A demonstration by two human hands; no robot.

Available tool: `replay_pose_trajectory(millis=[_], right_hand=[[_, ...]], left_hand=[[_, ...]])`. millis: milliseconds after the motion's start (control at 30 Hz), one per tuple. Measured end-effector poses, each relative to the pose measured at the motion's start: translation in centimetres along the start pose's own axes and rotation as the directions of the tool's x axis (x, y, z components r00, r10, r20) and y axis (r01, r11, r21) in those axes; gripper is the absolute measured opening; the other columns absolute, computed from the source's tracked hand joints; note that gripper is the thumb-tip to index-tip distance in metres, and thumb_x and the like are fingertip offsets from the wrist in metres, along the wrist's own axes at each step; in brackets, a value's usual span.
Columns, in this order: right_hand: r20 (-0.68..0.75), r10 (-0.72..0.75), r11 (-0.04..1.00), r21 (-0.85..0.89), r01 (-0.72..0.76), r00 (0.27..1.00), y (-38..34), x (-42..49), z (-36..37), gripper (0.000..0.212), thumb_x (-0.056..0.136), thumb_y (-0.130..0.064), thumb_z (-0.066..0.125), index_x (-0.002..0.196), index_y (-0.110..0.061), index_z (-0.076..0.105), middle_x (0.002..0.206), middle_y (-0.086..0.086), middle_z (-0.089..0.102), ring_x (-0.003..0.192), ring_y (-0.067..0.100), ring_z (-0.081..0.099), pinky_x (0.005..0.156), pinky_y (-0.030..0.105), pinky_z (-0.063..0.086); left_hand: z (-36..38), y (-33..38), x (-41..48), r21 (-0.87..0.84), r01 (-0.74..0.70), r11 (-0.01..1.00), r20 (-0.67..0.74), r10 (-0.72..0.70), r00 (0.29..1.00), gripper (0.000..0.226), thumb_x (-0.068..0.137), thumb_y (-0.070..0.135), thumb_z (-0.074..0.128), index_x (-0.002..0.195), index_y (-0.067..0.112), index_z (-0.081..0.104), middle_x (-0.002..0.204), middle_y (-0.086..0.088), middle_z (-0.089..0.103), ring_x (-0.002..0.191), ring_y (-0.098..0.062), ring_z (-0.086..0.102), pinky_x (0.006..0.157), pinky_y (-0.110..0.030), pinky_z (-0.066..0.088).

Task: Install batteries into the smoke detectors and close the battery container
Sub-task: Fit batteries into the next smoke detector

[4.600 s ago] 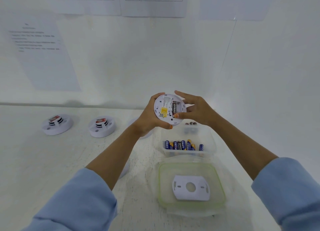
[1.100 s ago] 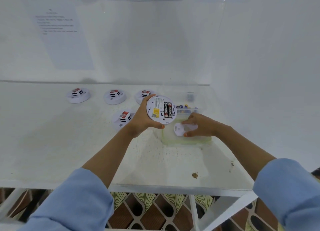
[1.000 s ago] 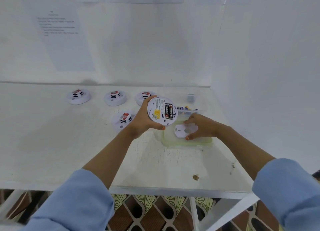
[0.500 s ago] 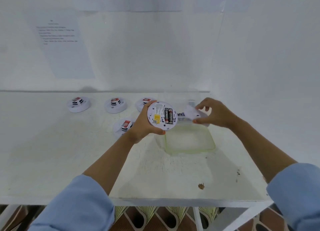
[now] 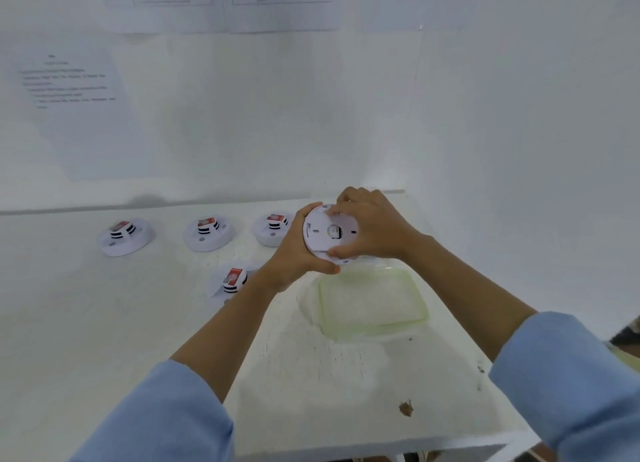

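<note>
Your left hand (image 5: 294, 253) grips smoke detector (image 5: 322, 234) rim; your right hand (image 5: 377, 229) curls over its back face. Detector held off table (image 5: 311, 375), 11 o'clock of container lid (image 5: 408, 319). Light, stiff, slick plastic: hold rim, press gently, clips likely fragile.

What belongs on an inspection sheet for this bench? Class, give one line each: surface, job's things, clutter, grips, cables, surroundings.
Surface: white table, paint scuffed.
Job's things: smoke detector held up with back plate on it; three detectors in a row, fourth detector nearer; green-rimmed lid lying flat on the table.
Clutter: brown scrap near the front edge.
Grips: left hand holds the smoke detector's edge; right hand grips the back plate.
Cables: nothing seen.
Surroundings: white walls with printed sheets.
</note>
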State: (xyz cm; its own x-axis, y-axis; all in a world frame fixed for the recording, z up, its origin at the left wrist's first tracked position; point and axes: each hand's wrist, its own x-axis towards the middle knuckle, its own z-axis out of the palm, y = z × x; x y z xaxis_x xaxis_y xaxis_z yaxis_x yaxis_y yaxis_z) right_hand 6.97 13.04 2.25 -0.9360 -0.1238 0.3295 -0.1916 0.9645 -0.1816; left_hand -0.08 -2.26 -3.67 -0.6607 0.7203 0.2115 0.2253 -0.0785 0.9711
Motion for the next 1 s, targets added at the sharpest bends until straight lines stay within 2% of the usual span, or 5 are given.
replay_pose_trajectory(millis=[167, 267, 367, 767, 1000], right_hand=[[0.019, -0.015, 1.000, -0.016, 0.015, 1.000, 1.9, 1.1, -0.1, 0.075, 0.056, -0.057, 0.062, 0.120, -0.018, 0.059, 0.106, -0.001, 0.053, 0.095, 0.017, 0.048, 0.073, 0.021, 0.017], [0.024, -0.014, 1.000, -0.010, 0.015, 1.000, 2.8, 1.5, -0.3, 0.068, 0.063, -0.051, 0.074, 0.120, -0.019, 0.059, 0.107, -0.001, 0.053, 0.096, 0.018, 0.049, 0.075, 0.023, 0.018], [0.030, -0.017, 1.000, -0.014, 0.017, 0.999, 3.3, 1.8, -0.4, 0.062, 0.067, -0.044, 0.076, 0.121, -0.020, 0.058, 0.109, -0.002, 0.052, 0.098, 0.017, 0.048, 0.076, 0.023, 0.018], [0.082, -0.057, 0.998, -0.008, 0.058, 0.995, 3.6, 3.3, -0.6, 0.062, 0.074, -0.045, 0.071, 0.129, -0.021, 0.053, 0.121, -0.001, 0.047, 0.107, 0.014, 0.042, 0.082, 0.021, 0.017], [0.103, -0.045, 0.989, 0.142, 0.030, 0.994, 3.8, 3.0, -0.8, 0.064, 0.074, -0.036, 0.074, 0.131, -0.017, 0.050, 0.114, -0.003, 0.045, 0.100, 0.011, 0.041, 0.089, 0.030, 0.038]], left_hand=[[0.1, -0.3, 1.9, -0.016, -0.008, 1.000, -0.016, 0.008, 1.000, 0.093, 0.049, -0.004, 0.078, 0.121, 0.038, 0.036, 0.127, 0.010, 0.045, 0.113, -0.003, 0.051, 0.075, -0.024, 0.054], [0.3, -0.3, 2.7, -0.009, -0.020, 1.000, -0.018, 0.020, 1.000, 0.097, 0.044, 0.003, 0.082, 0.122, 0.039, 0.036, 0.128, 0.008, 0.046, 0.115, -0.007, 0.051, 0.078, -0.026, 0.054], [0.4, -0.6, 3.3, -0.001, -0.031, 1.000, -0.037, 0.031, 0.999, 0.097, 0.046, -0.001, 0.080, 0.123, 0.037, 0.035, 0.131, 0.002, 0.045, 0.117, -0.011, 0.050, 0.082, -0.024, 0.053], [-0.7, -0.4, 4.3, -0.011, -0.062, 0.998, -0.016, 0.062, 0.998, 0.093, 0.054, -0.009, 0.077, 0.124, 0.035, 0.035, 0.132, 0.004, 0.044, 0.112, 0.000, 0.053, 0.080, -0.021, 0.051], [-1.2, -0.3, 4.3, 0.025, -0.051, 0.998, -0.017, 0.052, 0.999, 0.092, 0.051, -0.003, 0.078, 0.123, 0.034, 0.035, 0.127, 0.008, 0.045, 0.108, 0.003, 0.052, 0.080, -0.022, 0.052]])
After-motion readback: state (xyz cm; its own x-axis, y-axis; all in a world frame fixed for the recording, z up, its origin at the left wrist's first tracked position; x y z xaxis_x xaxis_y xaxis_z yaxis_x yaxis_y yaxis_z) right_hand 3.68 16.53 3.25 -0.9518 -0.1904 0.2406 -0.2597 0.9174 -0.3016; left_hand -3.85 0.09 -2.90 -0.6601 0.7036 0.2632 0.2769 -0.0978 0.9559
